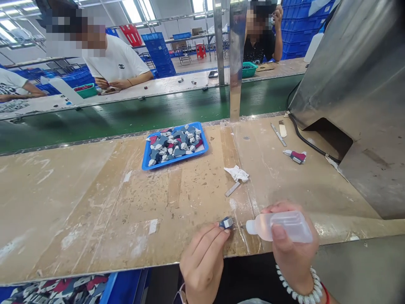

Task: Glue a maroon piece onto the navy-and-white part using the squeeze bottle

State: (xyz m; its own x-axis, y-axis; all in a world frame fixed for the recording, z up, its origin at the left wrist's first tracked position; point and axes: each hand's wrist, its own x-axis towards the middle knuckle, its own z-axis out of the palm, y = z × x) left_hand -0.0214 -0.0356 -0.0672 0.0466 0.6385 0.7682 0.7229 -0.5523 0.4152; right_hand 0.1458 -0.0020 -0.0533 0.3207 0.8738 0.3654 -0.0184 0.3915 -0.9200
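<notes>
Plastic bottle [280, 226] gripped by right hand [292, 249], left hand [202, 261] pinching small part [226, 222] at bench edge [95, 270].

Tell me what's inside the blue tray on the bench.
The blue tray holds a heap of small grey, blue and red pieces. Its floor and any lower pieces are covered.

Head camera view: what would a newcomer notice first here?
At the near edge of the worn workbench, the right hand holds a clear squeeze bottle, its nozzle aimed at a small grey-blue piece pinched by the left hand. Farther back sits a blue tray heaped with similar pieces.
</notes>
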